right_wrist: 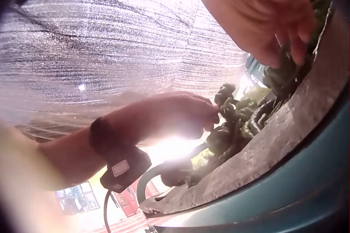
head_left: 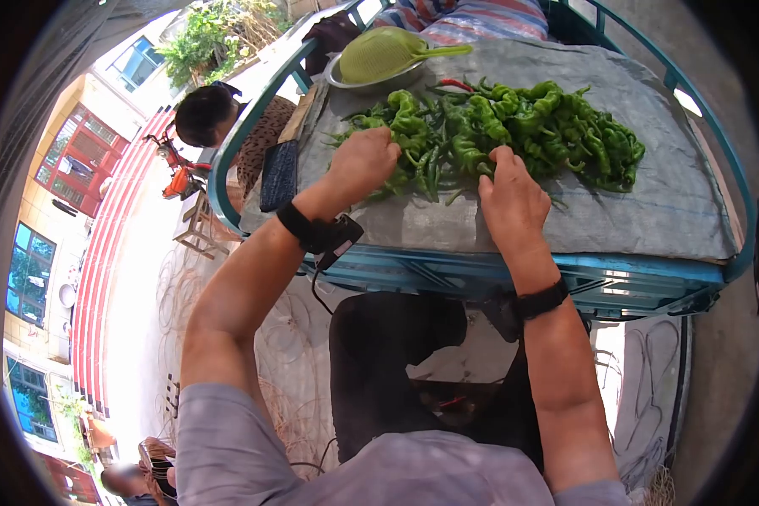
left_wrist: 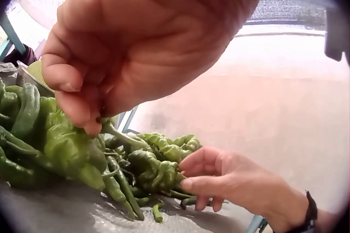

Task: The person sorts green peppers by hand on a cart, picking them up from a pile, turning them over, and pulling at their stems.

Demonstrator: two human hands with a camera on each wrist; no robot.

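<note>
Near the left end of a heap of green peppers [head_left: 557, 126], my left hand [head_left: 365, 160] has its fingertips bunched together. The left wrist view shows them pinching the pale stem [left_wrist: 126, 136] of a green pepper, its wrinkled body leading off to the right. My right hand [head_left: 514, 202] is at the front edge of the heap, thumb and fingers apart, fingertips right at a crinkled pepper [left_wrist: 158, 170]. Slim green chillies [left_wrist: 124, 186] lie loose between the two hands. One red pepper [head_left: 455, 85] shows at the back of the heap.
The peppers lie on a grey sheet [head_left: 649, 219] over a blue cart bed with a rail [head_left: 738, 194]. At the back left stands a metal bowl [head_left: 371, 87] with a yellow-green strainer [head_left: 384, 55]. A dark blue cloth-like piece [head_left: 279, 175] lies at the left edge, near a seated person [head_left: 266, 126].
</note>
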